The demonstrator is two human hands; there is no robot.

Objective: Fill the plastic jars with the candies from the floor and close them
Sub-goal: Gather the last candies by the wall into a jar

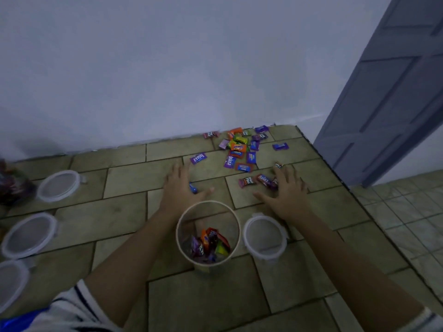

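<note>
Wrappers printed "Relaxa" [198, 158], "mentos" [238, 147] and "Fruit Plus" [247, 181] are legible among the candies [241, 150] scattered on the tan tiled floor [134, 178], near a pale wall [167, 80] and grey door [395, 92]. The left hand [182, 185] and right hand [285, 195] are laid flat, fingers spread, gripping nothing. The open, partly filled jar [177, 232] is positioned between the forearms.

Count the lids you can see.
4. Three down the left side: far lid, middle lid, near lid, cut by the frame. Fourth lid right of the open jar. More may be out of view.
</note>
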